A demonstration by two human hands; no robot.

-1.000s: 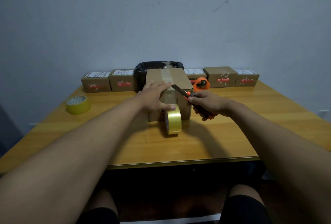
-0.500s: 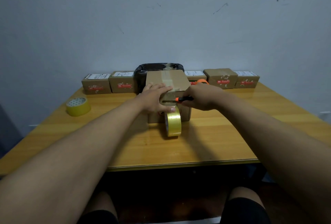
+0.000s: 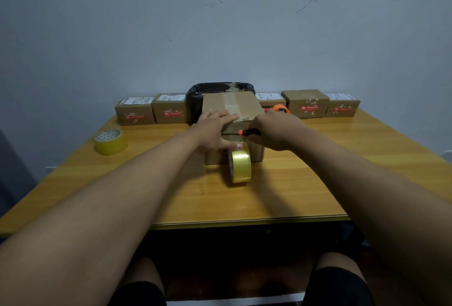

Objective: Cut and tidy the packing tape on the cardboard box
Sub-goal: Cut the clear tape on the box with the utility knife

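Note:
A brown cardboard box [image 3: 247,105] stands mid-table with a strip of clear packing tape [image 3: 233,106] running over its top and down its near face. My left hand [image 3: 215,128] lies flat on the box's near top edge, thumb down on the front face. My right hand [image 3: 274,129] grips orange-handled scissors [image 3: 248,132], held level against the box's front just under the top edge; the blades are hidden behind my left hand. A yellow tape roll [image 3: 241,166] stands on edge against the box front, still joined to the strip.
A second yellow tape roll [image 3: 111,141] lies flat at the table's left. Several small labelled cartons [image 3: 135,110] line the back edge either side of a black-lined bin [image 3: 195,93]. An orange tape dispenser [image 3: 281,108] peeks out behind my right hand. The table's front edge [image 3: 244,220] is near my knees.
My right hand has swung the scissors from pointing up-left over the box down to a level position against its front face. The left hand has stayed pressed on the box.

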